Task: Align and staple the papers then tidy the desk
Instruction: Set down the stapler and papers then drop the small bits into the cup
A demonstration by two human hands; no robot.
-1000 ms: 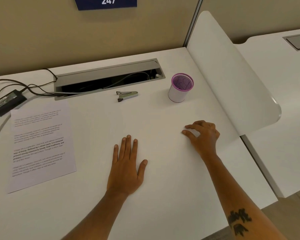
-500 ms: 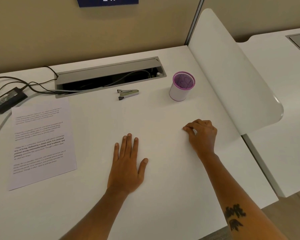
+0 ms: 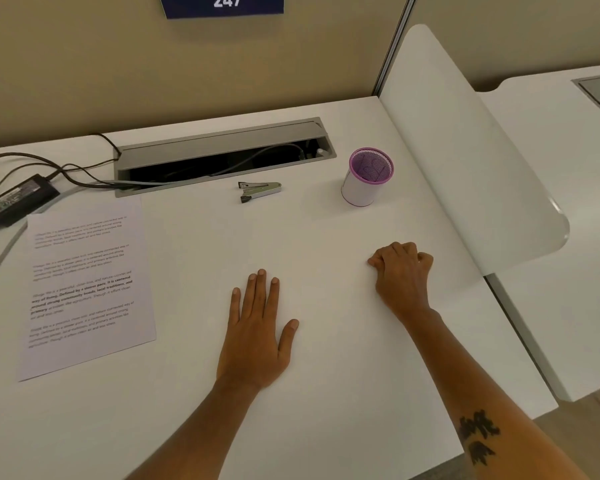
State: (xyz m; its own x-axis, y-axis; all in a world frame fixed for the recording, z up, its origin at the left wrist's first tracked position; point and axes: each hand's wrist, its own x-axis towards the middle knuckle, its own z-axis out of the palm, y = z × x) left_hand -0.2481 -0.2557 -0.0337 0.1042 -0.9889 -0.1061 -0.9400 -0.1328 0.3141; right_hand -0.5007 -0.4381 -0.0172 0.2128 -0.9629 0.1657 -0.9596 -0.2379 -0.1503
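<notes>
Two bare hands rest on the white tabletop [image 3: 326, 393]: the left hand [image 3: 257, 334] lies flat, palm down, fingers straight and close together, thumb out; the right hand [image 3: 402, 271] is curled into a loose fist, holding nothing visible. One printed sheet of paper [image 3: 87, 289] lies well apart to the left, untouched. One small metal stapler [image 3: 258, 190] sits farther back, just before the open cable tray [image 3: 222, 157]. One purple-rimmed mesh cup [image 3: 366, 178] stands upright to its right. One black power adapter [image 3: 18, 199] lies at the far left.
</notes>
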